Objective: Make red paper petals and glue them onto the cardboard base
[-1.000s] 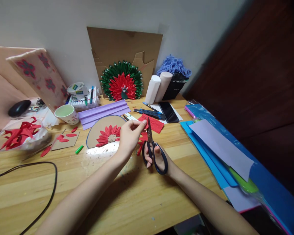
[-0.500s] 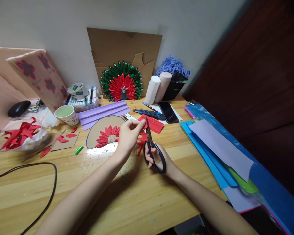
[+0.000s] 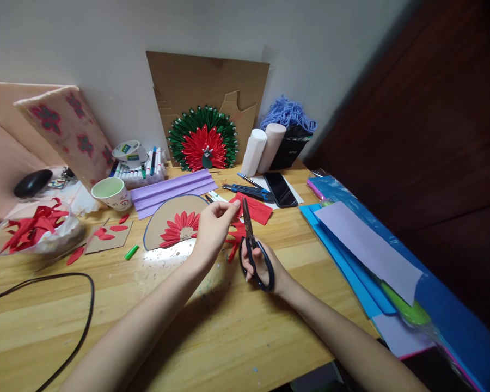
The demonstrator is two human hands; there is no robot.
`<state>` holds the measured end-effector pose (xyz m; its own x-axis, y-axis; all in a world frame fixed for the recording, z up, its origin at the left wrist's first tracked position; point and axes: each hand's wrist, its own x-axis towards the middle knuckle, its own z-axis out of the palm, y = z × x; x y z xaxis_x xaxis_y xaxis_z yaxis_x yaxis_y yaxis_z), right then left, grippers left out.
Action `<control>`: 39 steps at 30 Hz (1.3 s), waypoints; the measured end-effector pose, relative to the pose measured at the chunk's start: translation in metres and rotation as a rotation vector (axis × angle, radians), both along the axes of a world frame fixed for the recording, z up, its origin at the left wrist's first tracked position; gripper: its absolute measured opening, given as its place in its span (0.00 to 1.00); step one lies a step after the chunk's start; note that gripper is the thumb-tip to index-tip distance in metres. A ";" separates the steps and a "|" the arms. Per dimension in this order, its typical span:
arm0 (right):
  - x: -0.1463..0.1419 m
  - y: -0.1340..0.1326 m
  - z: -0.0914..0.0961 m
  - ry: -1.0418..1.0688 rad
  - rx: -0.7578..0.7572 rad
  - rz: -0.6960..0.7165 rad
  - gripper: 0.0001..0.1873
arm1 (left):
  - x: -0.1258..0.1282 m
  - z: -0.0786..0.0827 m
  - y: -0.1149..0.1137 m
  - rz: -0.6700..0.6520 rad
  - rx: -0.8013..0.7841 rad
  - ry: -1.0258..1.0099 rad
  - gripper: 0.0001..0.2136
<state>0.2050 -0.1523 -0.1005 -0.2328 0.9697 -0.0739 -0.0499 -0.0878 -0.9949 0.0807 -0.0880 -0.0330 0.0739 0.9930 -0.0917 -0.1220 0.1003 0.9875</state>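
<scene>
My left hand (image 3: 213,228) pinches a small piece of red crepe paper (image 3: 237,231) just above the wooden table (image 3: 155,321). My right hand (image 3: 265,265) grips black-handled scissors (image 3: 253,247), blades pointing up and closed against the red paper. Directly left of my hands lies a half-round cardboard piece (image 3: 175,220) with red paper petals glued on it. A larger strip of red crepe paper (image 3: 255,207) lies behind the scissors.
A finished green-and-red fan decoration (image 3: 203,139) leans on cardboard at the wall. Purple crepe paper (image 3: 171,189), a paper cup (image 3: 110,192), a bowl of red scraps (image 3: 32,228), a phone (image 3: 280,188), a utility knife (image 3: 249,190), stacked blue sheets (image 3: 363,256) and a black cable (image 3: 65,305) surround me.
The scissor handles have squeezed together and the blades closed on the red paper. Both hands stayed in nearly the same place.
</scene>
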 end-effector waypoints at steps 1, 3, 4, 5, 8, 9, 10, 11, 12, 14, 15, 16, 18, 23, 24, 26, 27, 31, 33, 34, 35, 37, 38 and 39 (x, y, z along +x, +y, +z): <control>0.000 0.000 0.000 0.019 -0.006 0.010 0.37 | 0.000 0.000 0.000 -0.008 -0.004 -0.003 0.15; -0.001 0.000 -0.001 0.039 -0.012 0.028 0.39 | 0.000 -0.001 0.001 -0.028 -0.010 -0.006 0.14; -0.001 0.000 0.000 0.040 -0.014 0.032 0.40 | 0.000 -0.002 0.002 -0.040 -0.012 -0.005 0.14; -0.002 0.000 0.000 0.037 -0.018 0.034 0.40 | -0.001 -0.002 0.003 -0.056 -0.014 -0.001 0.14; -0.002 0.001 0.000 0.036 -0.036 0.042 0.40 | -0.003 -0.001 0.004 -0.104 -0.030 0.022 0.13; -0.001 0.002 0.000 0.027 -0.044 0.036 0.40 | -0.004 0.000 0.004 -0.110 -0.042 0.028 0.12; 0.001 0.003 0.001 -0.003 -0.057 0.023 0.39 | -0.005 0.002 0.005 -0.110 -0.056 0.030 0.12; 0.004 0.004 0.003 -0.063 -0.072 0.007 0.38 | -0.007 0.003 0.005 -0.113 -0.066 0.027 0.12; 0.007 0.006 0.005 -0.155 -0.081 -0.011 0.35 | -0.008 0.005 0.006 -0.121 -0.072 0.019 0.12; 0.015 0.010 0.012 -0.426 -0.051 -0.057 0.29 | -0.012 0.007 0.007 -0.155 -0.071 -0.004 0.12; 0.019 0.012 0.016 -0.587 -0.005 -0.083 0.25 | -0.013 0.007 0.008 -0.175 -0.065 -0.014 0.12; 0.023 0.014 0.021 -0.748 0.041 -0.110 0.22 | -0.014 0.007 0.009 -0.189 -0.060 -0.020 0.12; 0.029 0.018 0.027 -1.031 0.099 -0.141 0.16 | -0.016 0.006 0.011 -0.203 -0.050 -0.010 0.12; 0.035 0.023 0.027 -1.290 0.139 -0.139 0.12 | -0.016 0.003 0.010 -0.214 -0.038 0.048 0.11; 0.035 0.023 0.026 -1.287 0.154 -0.176 0.12 | -0.015 0.003 0.009 -0.205 -0.052 0.041 0.11; 0.034 0.022 0.027 -1.208 0.203 -0.277 0.11 | -0.013 0.005 0.007 -0.191 -0.092 0.005 0.10; 0.033 0.022 0.030 -1.106 0.237 -0.317 0.11 | -0.012 0.007 0.006 -0.186 -0.113 -0.017 0.10; 0.020 0.022 0.051 -0.417 0.300 -0.306 0.11 | -0.009 0.017 -0.001 -0.157 -0.132 -0.067 0.09; 0.010 0.026 0.067 -0.204 0.287 -0.289 0.14 | -0.010 0.023 -0.004 -0.129 -0.089 -0.086 0.09; 0.005 0.030 0.075 -0.164 0.297 -0.293 0.16 | -0.012 0.027 -0.005 -0.111 -0.059 -0.096 0.10; 0.000 0.033 0.083 -0.152 0.318 -0.297 0.16 | -0.015 0.032 -0.006 -0.090 -0.029 -0.106 0.10; -0.008 0.041 0.099 -0.145 0.384 -0.286 0.14 | -0.022 0.041 -0.007 -0.054 0.021 -0.127 0.10; -0.012 0.045 0.106 -0.138 0.419 -0.273 0.13 | -0.027 0.045 -0.007 -0.046 0.037 -0.138 0.10; -0.015 0.049 0.113 -0.132 0.452 -0.255 0.11 | -0.032 0.050 -0.007 -0.047 0.048 -0.148 0.11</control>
